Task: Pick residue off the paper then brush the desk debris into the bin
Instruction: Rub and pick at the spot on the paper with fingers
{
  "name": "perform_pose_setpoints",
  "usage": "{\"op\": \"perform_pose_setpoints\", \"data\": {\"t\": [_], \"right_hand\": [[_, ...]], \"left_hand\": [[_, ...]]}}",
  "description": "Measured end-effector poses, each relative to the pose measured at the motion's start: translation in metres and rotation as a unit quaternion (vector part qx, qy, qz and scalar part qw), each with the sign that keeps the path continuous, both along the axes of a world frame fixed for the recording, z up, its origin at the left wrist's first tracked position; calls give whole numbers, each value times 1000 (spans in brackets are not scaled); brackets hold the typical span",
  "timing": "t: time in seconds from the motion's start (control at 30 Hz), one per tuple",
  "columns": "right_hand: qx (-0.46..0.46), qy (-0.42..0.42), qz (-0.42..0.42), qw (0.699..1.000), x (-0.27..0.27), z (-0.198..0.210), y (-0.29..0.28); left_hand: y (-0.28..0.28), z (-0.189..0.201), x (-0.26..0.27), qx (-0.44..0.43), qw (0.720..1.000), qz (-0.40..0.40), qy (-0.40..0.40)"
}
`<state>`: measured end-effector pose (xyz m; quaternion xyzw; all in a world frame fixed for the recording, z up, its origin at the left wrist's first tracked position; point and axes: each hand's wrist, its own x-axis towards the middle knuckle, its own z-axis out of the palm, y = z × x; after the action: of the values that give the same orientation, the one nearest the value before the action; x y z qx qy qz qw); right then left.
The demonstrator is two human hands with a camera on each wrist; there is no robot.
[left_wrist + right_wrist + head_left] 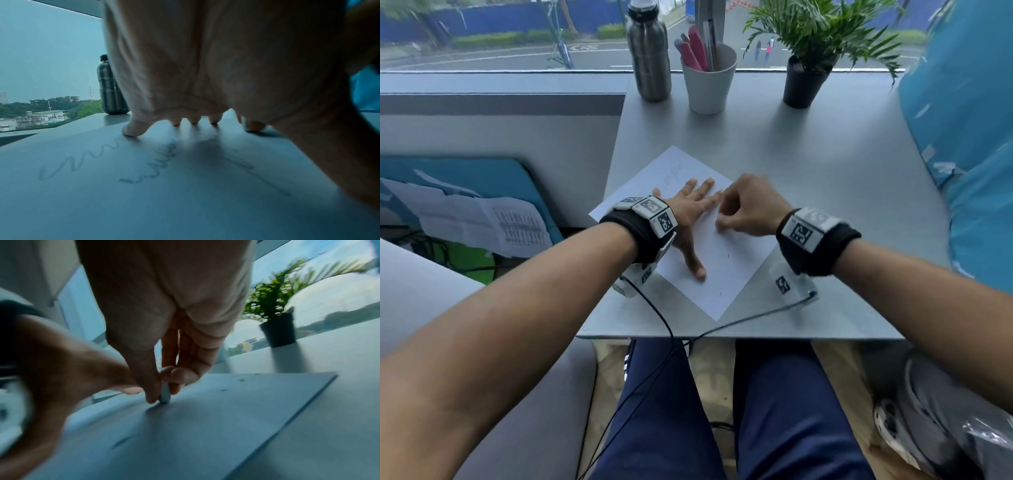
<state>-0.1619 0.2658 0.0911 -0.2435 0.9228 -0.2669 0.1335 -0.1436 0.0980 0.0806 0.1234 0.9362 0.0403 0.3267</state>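
Observation:
A white sheet of paper (726,274) lies at an angle on the grey desk (825,178), with faint pencil scribbles (82,162) near its far corner. My left hand (690,212) lies flat on the sheet, fingers spread and straight, holding it down. My right hand (722,222) is just right of it, its thumb and fingers pinching a small white eraser (165,394) whose tip touches the paper. Tiny dark specks of residue (728,255) dot the sheet, and more specks (242,380) show in the right wrist view.
A steel bottle (649,51), a white cup of pens (709,82) and a potted plant (808,68) stand along the desk's far edge by the window. A grey round container with a plastic liner (928,411) sits on the floor at the lower right. Cables hang over the near edge.

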Motion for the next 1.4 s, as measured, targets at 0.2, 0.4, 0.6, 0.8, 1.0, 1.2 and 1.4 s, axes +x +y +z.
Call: {"op": "perform_pose_setpoints", "data": {"t": [0.2,0.4,0.6,0.8,1.0,1.2,1.4], "right_hand": [[35,-26,41,998,10,1,0],[31,9,-88,996,-32,6,47],[27,-68,-95,993,-23,-7,72],[11,-69,-90,993,-25,-10,75],[20,-51,-82,995,-23,-8,75],[27,-60,-84,994,-24,-7,75],[26,-69,-78,994,-35,-2,86]], "left_hand": [[-3,-4,-2,2,1000,-9,5],[-8,-8,-1,26,999,-21,18],[-16,-5,2,26,996,-68,43],[10,-7,52,88,935,-312,146],[10,-19,58,119,948,-291,58],[0,-3,9,-36,988,-118,91],[41,6,46,80,950,-286,96]]}}
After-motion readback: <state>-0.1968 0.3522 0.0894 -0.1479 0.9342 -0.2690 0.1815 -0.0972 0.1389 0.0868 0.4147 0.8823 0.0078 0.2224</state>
